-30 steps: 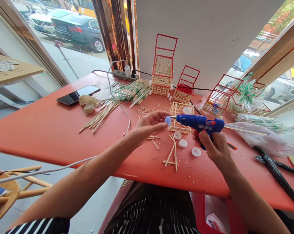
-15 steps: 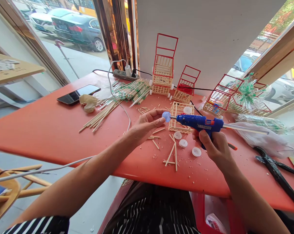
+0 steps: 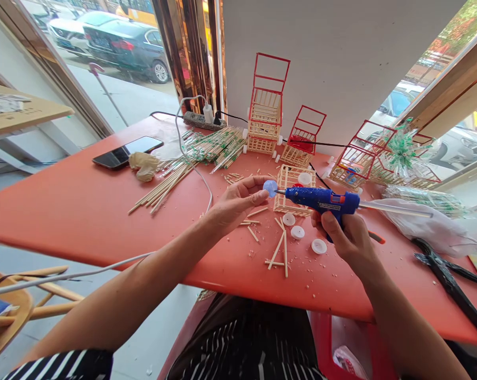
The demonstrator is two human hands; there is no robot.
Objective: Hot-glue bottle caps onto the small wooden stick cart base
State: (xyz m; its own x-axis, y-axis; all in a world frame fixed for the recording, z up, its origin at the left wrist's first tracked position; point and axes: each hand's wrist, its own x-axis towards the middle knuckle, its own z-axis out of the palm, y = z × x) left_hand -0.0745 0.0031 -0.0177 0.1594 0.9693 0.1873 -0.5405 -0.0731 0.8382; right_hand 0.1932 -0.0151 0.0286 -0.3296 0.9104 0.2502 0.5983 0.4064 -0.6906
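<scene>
On the red surface [image 3: 84,211], your left hand [image 3: 238,203] pinches a cap [image 3: 269,188]; your right hand [image 3: 347,237] grips the glue gun [image 3: 321,199], whose hot nozzle could burn the fingertips touching that cap.

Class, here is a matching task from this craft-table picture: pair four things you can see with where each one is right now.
Things
1. blue glue gun
2. pale blue cap
3. black phone
4. black pliers

Places
A. lying flat on the red table, far left
B. pinched in the fingertips of the left hand
C. gripped in the right hand
D. lying on the table at the right edge

Pairs: 1-C, 2-B, 3-A, 4-D
</scene>
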